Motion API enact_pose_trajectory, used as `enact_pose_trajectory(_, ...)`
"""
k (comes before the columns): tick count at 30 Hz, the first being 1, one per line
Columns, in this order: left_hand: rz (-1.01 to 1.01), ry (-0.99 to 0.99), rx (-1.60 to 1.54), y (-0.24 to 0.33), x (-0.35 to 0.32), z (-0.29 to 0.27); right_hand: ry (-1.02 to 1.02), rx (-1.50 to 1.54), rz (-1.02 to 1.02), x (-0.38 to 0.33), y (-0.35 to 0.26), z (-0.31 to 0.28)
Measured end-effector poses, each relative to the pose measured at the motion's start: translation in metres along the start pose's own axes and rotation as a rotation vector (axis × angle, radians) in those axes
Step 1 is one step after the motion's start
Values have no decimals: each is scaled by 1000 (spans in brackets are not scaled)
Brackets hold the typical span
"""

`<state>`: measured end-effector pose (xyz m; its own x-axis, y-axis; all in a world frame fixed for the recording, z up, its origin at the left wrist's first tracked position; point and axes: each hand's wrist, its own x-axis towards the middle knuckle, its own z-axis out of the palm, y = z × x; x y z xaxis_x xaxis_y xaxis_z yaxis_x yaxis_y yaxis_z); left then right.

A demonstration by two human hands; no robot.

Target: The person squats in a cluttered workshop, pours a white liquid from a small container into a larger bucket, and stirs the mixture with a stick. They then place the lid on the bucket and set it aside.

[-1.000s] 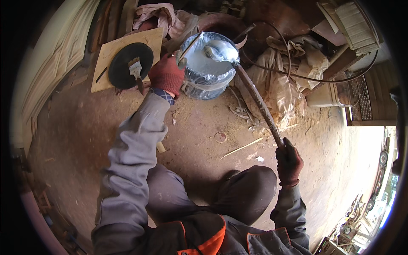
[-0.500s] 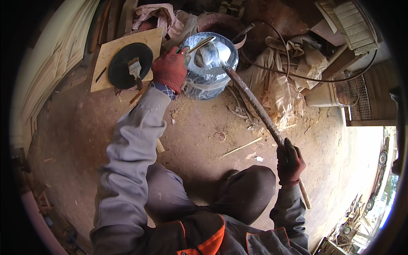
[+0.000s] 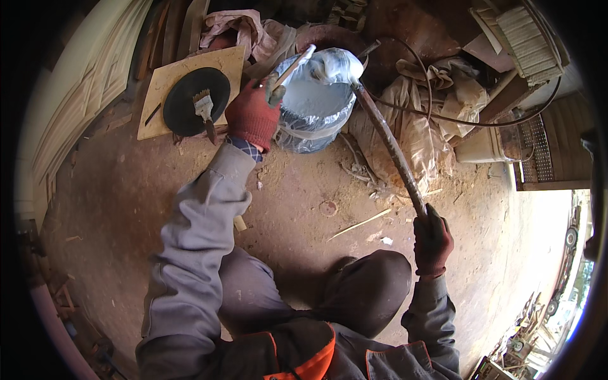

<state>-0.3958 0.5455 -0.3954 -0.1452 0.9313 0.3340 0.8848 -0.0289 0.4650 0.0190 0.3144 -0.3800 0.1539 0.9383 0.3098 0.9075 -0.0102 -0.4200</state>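
The left hand [image 3: 253,114], in a red glove, is closed around a thin pale-smeared stick [image 3: 292,66] that slants up over the near rim of the bucket [image 3: 316,107]. The right hand [image 3: 432,239], also in a red glove, is shut around the lower end of a long dark pole [image 3: 389,149]; the pole runs up from this hand to the bucket, where its top end is coated in a lump of pale blue-white paste at the bucket's far rim. The bucket stands on the dirt floor [image 3: 126,190] and holds the same pale paste. Left of the bucket lies a flat wooden board [image 3: 164,85] carrying a round black lid [image 3: 183,111], with a paintbrush [image 3: 204,107] resting on the lid. Behind the bucket sits crumpled cloth [image 3: 240,25]; to the bucket's right are wrinkled plastic sacks [image 3: 424,126] and a dark cable [image 3: 443,117].
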Motion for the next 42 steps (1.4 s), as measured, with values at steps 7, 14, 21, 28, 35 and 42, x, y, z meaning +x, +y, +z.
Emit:
enact_pose_trajectory(7,333,3,314,9,-19,1,-34,20,22,2,-5,5)
enact_pose_trajectory(14,102,-83,227,-18,5,16,-49,-6,0,-5,-1,-4)
enact_pose_trajectory(21,-50,-261,158,-17,14,17,-20,17,11,-2,1,-9)
enact_pose_trajectory(28,-261,-194,-94,-22,14,20,-3,19,0,2,-5,-7)
enact_pose_trajectory(35,-304,-253,-307,-24,17,19,8,10,-26,-2,-4,-3)
enact_pose_trajectory(42,-200,-180,-454,-21,13,22,14,6,-26,-2,-1,-2)
